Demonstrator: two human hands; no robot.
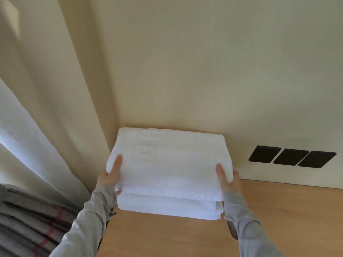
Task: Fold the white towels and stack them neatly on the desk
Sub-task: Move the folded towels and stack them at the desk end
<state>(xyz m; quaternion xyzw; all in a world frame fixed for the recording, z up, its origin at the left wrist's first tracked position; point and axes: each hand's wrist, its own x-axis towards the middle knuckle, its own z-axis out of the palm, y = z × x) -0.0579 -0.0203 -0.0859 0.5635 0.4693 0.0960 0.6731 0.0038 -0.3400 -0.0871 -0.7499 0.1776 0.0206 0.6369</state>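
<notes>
Cream wall (204, 62) fills the far side, with a pale curtain (46, 89) hanging at the left and a wooden desk (278, 210) running along the wall's foot. You hold a folded white towel (170, 169) by its two ends, over the desk's far left corner. Your left hand (109, 175) grips the left end: the thumb lies flat on top pointing away from you, the fingers curl underneath, and one fingertip shows below the near edge. Your right hand (228, 180) mirrors it on the right end, thumb on top, fingers wrapped round and under. Both arms reach forward in grey sleeves (89, 219). Directly beneath lies a stack of folded towels (167, 206) on the desk; whether the held towel touches it cannot be told. An embossed square emblem (144, 151) marks the held towel's far left; its lettering is too faint to read. Three black plates (291, 157) sit on the wall at the right. Striped fabric (27, 229) shows at the near left.
</notes>
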